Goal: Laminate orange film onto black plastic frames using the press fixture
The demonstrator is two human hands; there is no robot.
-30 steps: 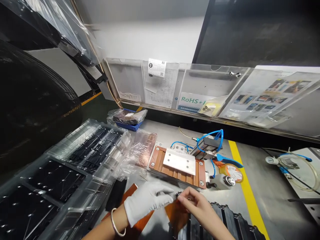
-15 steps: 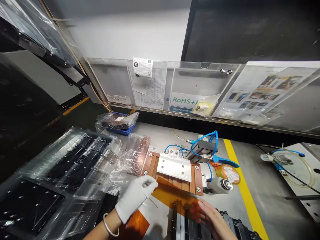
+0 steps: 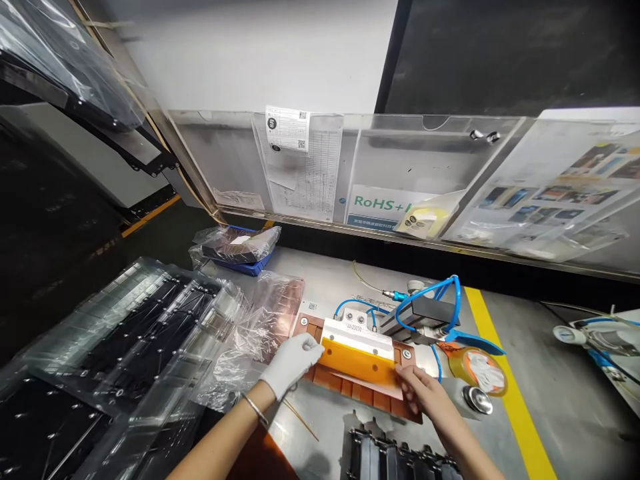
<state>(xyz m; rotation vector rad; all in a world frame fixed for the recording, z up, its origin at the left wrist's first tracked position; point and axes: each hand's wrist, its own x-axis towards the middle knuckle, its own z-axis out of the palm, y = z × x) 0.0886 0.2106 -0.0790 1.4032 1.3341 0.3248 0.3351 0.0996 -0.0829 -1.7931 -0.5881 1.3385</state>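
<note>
My left hand, in a white glove, holds the left end of an amber polyimide sheet. My right hand, bare, holds the sheet's right end. The sheet lies across a copper-barred fixture, against the lower edge of its aluminium plate. Part of the plate and fixture is hidden beneath the sheet. Below my hands sits a black finned block, and another amber sheet lies at the lower left, partly cut off by the frame.
Black panels in clear plastic are stacked at the left, beside a clear bag holding copper sheet. Behind the fixture stand a pneumatic cylinder with blue hoses and a blue tray. A tape roll lies to the right.
The amber sheet has moved forward from above the black block onto the fixture. Both hands moved forward with it and now hold its two ends.
</note>
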